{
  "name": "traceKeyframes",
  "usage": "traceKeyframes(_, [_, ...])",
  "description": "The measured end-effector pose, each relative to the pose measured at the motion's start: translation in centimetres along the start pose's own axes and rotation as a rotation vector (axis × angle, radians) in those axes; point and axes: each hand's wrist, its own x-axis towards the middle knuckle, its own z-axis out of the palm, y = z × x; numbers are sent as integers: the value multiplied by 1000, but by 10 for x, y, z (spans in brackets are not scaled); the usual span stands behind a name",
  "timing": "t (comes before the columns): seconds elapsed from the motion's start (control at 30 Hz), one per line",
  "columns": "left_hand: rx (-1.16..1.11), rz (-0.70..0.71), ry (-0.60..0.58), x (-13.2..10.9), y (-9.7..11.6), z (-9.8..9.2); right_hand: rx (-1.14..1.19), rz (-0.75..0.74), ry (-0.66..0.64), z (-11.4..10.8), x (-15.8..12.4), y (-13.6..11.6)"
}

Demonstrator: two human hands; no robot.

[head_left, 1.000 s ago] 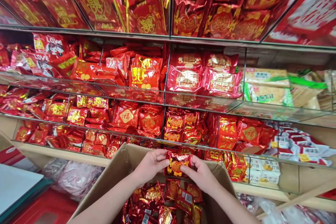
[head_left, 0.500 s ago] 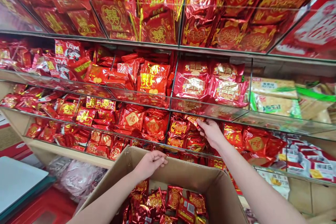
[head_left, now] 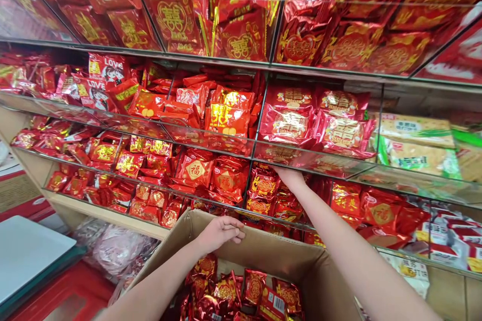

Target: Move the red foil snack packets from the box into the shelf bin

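My left hand (head_left: 220, 232) rests on the far rim of an open cardboard box (head_left: 278, 253), fingers curled over the edge. Loose red and gold foil snack packets (head_left: 248, 291) lie inside the box. My right hand (head_left: 289, 176) reaches deep into a glass shelf compartment filled with the same red foil packets (head_left: 263, 188). Its fingers are hidden under the glass shelf above, so what they hold cannot be seen. Only the wrist and the back of the hand show.
Glass shelves with dividers hold several rows of red wedding-style packets (head_left: 312, 120). Green and cream biscuit packs (head_left: 417, 145) sit at the right. A grey-white tabletop (head_left: 26, 256) and a red crate (head_left: 71, 296) stand at lower left, with plastic bags (head_left: 116, 251) under the shelf.
Both hands held one packet over the box a second ago. My right hand then carried it up to the shelf and has pushed deeper into the compartment. My left hand stays on the box rim.
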Motion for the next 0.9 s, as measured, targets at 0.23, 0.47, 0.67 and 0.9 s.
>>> traceKeyframes(0.23, [-5, 4, -11, 1, 0, 0, -145, 36, 24, -1, 1, -10])
traceKeyframes(0.47, [19, 4, -16, -2, 4, 1, -68, 9, 104, -8, -11, 0])
traceKeyframes(0.67, [24, -1, -18, -2, 4, 1, -50, -57, 166, -11, -22, 13])
traceKeyframes(0.9, [92, -38, -55, -4, 12, 1, 146, -221, 227, -26, -91, 1])
